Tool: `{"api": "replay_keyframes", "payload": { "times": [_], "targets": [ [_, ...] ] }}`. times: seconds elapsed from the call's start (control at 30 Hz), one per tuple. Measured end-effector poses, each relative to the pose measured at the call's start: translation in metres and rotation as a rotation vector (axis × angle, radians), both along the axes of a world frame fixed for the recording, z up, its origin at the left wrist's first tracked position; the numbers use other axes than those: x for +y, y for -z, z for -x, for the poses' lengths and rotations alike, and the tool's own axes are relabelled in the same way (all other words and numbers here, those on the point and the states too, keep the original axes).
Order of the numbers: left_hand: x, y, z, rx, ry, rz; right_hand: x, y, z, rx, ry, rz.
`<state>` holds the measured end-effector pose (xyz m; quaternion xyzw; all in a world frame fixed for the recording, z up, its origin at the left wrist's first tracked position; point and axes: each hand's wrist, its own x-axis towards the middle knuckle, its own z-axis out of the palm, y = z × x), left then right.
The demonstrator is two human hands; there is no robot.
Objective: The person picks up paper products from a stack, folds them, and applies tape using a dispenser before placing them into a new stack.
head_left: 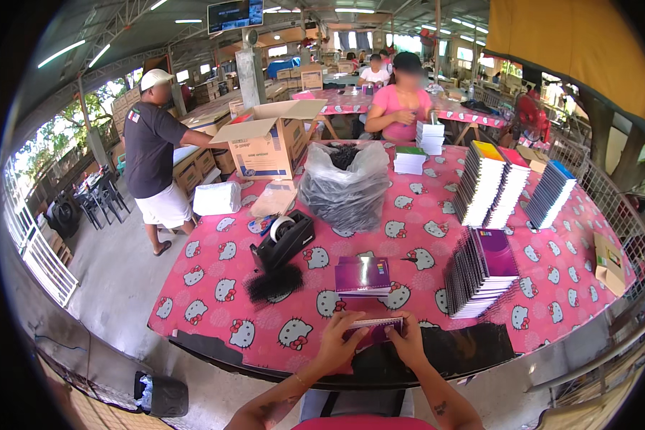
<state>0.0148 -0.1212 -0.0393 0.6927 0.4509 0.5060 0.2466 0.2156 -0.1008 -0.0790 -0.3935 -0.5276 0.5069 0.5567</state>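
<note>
Near the table's front edge, my left hand point(339, 342) and my right hand point(408, 341) grip a small purple notebook point(377, 335) by its two ends. Its long pale edge faces up and away from me; whether a binding coil is on it is too small to tell. Just beyond lies a short pile of purple notebooks point(362, 276). To its left are a heap of black binding coils point(274, 284) and a black tape dispenser point(284, 242) with a white roll. A tall stack of purple coil-bound notebooks point(482, 272) stands to the right.
Behind the dispenser sits a clear plastic bag point(345, 188) of black coils, beside an open cardboard box point(269, 147). Yellow point(479, 185), red point(507, 188) and blue notebook stacks point(552, 195) stand at the right. One person point(401, 107) sits across the table; another point(154, 143) stands left.
</note>
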Motion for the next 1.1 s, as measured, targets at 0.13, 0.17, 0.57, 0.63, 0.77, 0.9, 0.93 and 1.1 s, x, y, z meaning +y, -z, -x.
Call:
{"api": "replay_keyframes", "payload": {
  "times": [0.13,0.17,0.57,0.63,0.77,0.9,0.93,1.1],
  "targets": [
    [0.003,-0.013,0.009,0.069,0.054,0.052,-0.005,-0.009,-0.004,-0.001,0.027,-0.035],
    [0.003,-0.006,0.010,0.098,0.062,0.085,-0.008,-0.009,-0.004,-0.022,-0.006,0.020],
    [0.045,0.014,0.161,0.820,-0.595,-0.044,-0.010,-0.012,-0.029,-0.135,-0.062,0.119],
    [0.052,0.016,0.167,0.873,-0.548,-0.135,-0.009,-0.017,-0.023,-0.112,-0.101,0.080],
    [0.062,0.017,0.160,0.855,-0.547,-0.294,-0.001,-0.005,-0.020,-0.136,-0.124,0.049],
    [0.056,-0.003,0.139,0.850,-0.588,-0.324,-0.003,-0.020,-0.015,-0.300,-0.100,-0.043],
    [0.056,-0.005,0.135,0.858,-0.576,-0.315,-0.002,-0.021,-0.017,-0.319,-0.109,-0.071],
    [0.055,0.005,0.116,0.881,-0.497,-0.279,0.003,-0.019,-0.021,-0.315,-0.178,-0.035]
  ]
}}
